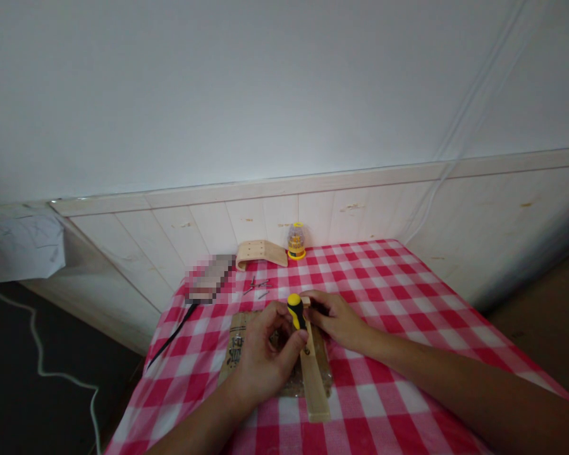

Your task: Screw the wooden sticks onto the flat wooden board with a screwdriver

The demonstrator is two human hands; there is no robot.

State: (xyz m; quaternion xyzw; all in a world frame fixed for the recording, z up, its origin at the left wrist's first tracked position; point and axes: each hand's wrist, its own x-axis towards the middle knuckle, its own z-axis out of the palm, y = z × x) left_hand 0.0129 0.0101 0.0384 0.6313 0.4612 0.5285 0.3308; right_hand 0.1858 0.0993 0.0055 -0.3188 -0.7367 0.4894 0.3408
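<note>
My left hand (264, 357) is closed around a screwdriver (296, 314) with a yellow and black handle, held nearly upright over a pale wooden slat (314, 385). The slat lies lengthwise on a brown sheet (231, 354) that carries small metal fittings. My right hand (334, 319) rests on the far end of the slat with its fingers curled over it, just behind the screwdriver handle. Everything sits on a table with a red and white checked cloth (398, 297).
At the back of the table lie a curved wooden piece (260, 253) and a yellow jar of screwdriver bits (296, 242). Loose screws (257, 287) lie in front of them. A blurred flat object (210, 278) with a black cable (171, 338) sits at the left edge. A white panelled wall stands behind.
</note>
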